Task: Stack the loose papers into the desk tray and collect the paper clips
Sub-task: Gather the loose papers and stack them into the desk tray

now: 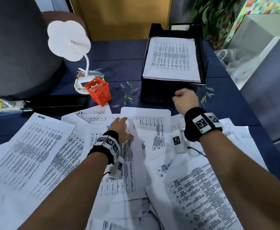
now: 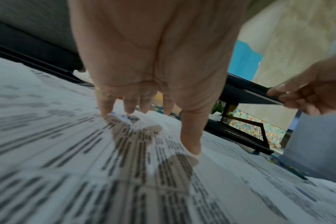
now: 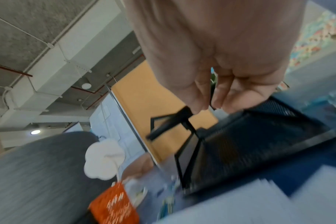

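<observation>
Loose papers [image 1: 41, 156] cover the desk's near edge; the left hand [image 1: 121, 129] presses flat, fingers spread. Paper clips [image 1: 129, 97] (partly blurred) lie mid-desk. The right hand [image 1: 185, 100] seemingly pinches the desk tray [image 1: 157, 95] front rim.

You're at a dark blue desk [image 1: 116, 52] with a grey padded chair back [image 1: 14, 47] rising on the left and an ochre panel [image 1: 119, 17] behind. Green foliage [image 1: 215, 15] and a multicoloured mosaic wall [image 1: 268, 4] sit at the far right. Overhead: bare concrete ceiling [image 3: 29, 19], white ducting [image 3: 54, 63], 2 round lights on [image 3: 35, 132].
</observation>
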Demonstrator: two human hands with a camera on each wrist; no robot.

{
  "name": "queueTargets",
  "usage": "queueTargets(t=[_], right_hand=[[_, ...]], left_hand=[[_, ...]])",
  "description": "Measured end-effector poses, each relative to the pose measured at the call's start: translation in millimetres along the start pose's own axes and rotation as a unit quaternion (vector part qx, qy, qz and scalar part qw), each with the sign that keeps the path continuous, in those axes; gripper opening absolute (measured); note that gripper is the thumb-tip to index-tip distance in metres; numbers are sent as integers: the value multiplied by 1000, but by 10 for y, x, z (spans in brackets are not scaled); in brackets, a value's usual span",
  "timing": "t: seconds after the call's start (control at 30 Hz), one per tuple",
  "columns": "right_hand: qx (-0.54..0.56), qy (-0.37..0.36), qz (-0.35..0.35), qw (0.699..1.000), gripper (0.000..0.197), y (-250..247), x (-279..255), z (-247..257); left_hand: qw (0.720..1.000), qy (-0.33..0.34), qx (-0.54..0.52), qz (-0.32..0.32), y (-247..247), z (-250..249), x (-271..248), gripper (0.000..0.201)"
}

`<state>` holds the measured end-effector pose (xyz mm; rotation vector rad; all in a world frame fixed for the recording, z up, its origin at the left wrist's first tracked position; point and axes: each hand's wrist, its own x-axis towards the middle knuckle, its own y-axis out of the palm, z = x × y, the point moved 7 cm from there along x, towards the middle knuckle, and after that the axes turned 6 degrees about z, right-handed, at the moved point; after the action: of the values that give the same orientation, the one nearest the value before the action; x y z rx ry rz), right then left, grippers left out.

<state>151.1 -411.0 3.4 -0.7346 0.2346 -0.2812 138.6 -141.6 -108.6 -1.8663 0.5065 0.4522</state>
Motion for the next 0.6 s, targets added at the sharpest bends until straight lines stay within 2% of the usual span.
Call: queueTargets(t=[0.13, 0.23, 0.3, 0.4, 0.47, 0.53, 0.6], right_hand=[[-22, 43, 123, 991, 27, 603, -364, -192], [-82, 75, 198, 974, 30, 964, -616, -311], [-120, 105, 227, 961, 30, 1096, -753, -344], [-104, 131, 246, 955, 51, 1230, -861, -371], [-62, 140, 264, 952, 56, 1305, -922, -361], [-11, 134, 266, 955, 44, 1353, -951, -347], [31, 122, 253, 959, 27, 1353, -970, -342]], left_hand=[[992, -96, -19, -79, -130, 424, -236, 80], [969, -200, -85, -113, -224, 872, -424, 77], [957, -234, -127, -116, -241, 1085, -521, 80], [949, -187, -215, -133, -219, 1186, -545, 78], [939, -145, -285, -126, -173, 1167, -560, 76], [933, -116, -319, -123, -142, 1123, -591, 72], [939, -80, -313, -120, -115, 1049, -614, 57]])
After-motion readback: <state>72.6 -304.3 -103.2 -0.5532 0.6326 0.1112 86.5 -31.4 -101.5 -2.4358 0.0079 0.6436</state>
